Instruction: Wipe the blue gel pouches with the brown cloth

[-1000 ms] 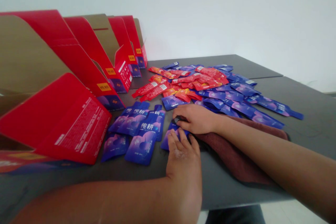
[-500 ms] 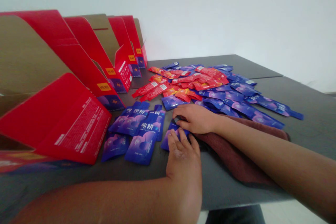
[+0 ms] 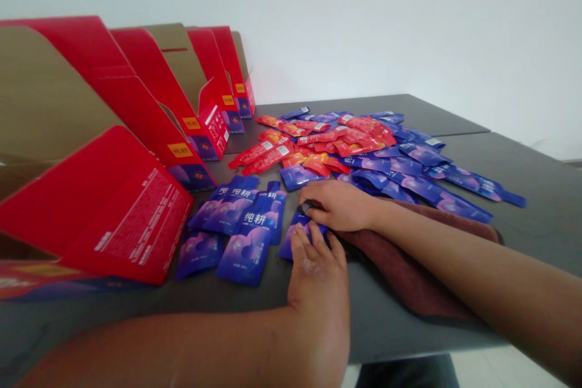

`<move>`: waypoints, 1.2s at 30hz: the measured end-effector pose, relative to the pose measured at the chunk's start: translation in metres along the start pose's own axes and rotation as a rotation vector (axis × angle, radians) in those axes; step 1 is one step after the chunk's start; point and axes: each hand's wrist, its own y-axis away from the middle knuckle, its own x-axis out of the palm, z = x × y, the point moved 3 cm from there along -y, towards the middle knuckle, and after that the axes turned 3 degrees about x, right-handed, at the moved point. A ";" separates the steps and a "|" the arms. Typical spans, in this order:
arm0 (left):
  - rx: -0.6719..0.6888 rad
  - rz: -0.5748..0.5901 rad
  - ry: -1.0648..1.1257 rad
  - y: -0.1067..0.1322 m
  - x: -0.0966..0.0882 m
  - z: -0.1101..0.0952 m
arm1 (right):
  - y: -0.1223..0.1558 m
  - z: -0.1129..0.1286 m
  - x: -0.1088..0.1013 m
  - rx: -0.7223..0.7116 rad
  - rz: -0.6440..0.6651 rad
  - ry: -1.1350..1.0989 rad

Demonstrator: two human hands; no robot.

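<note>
Blue pouch [image 3: 286, 247] under half-open left hand [image 3: 318, 270], right hand [image 3: 339, 205] at pouch's far end, curled round dark object [image 3: 307, 206]

Red boxes [image 3: 131, 212] bar the left; the mixed sachet pile [image 3: 359, 147] bars the far side. Free passage: tabletop [image 3: 527, 233] right of the brown cloth [image 3: 411, 284].
</note>
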 end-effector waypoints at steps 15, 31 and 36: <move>-0.026 -0.045 0.039 0.001 0.000 0.000 | 0.000 0.001 -0.001 0.005 0.011 0.013; -0.041 -0.070 0.067 0.000 -0.001 0.001 | 0.000 0.001 -0.002 0.014 0.013 0.005; -0.018 -0.049 0.037 0.000 -0.001 0.001 | 0.000 0.002 -0.002 0.016 0.015 0.002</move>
